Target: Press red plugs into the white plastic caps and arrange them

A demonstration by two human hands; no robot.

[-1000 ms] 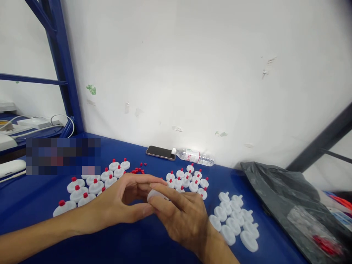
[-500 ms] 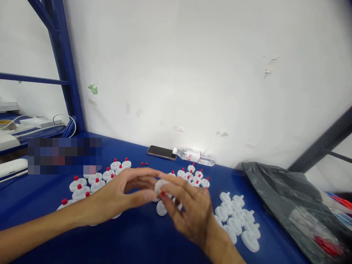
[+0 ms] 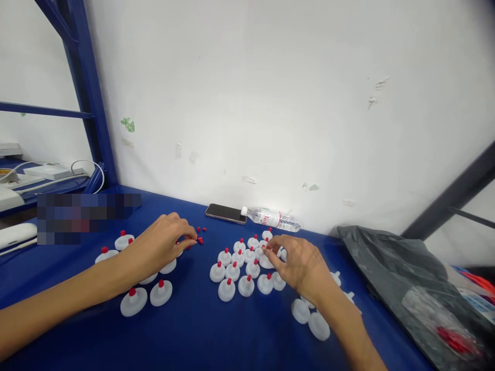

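My left hand (image 3: 160, 246) reaches to a small heap of loose red caps (image 3: 199, 238) on the blue table, its fingertips pinched at the caps. My right hand (image 3: 299, 265) rests over the middle cluster of white discs with red caps (image 3: 240, 270), fingertips closed on one capped disc at the cluster's far side. A second group of capped white discs (image 3: 145, 293) lies under and beside my left forearm. Plain white discs without caps (image 3: 313, 319) lie by my right wrist, partly hidden.
A phone (image 3: 226, 213) and a lying water bottle (image 3: 273, 219) sit against the wall. A dark plastic bag (image 3: 410, 283) covers the table's right side. A blue metal frame (image 3: 88, 93) rises at left, with cables and white devices (image 3: 46, 172) behind it.
My hands were together in front of me around one white disc; they have parted. The left went forward to the red caps, the right moved to the middle cluster.
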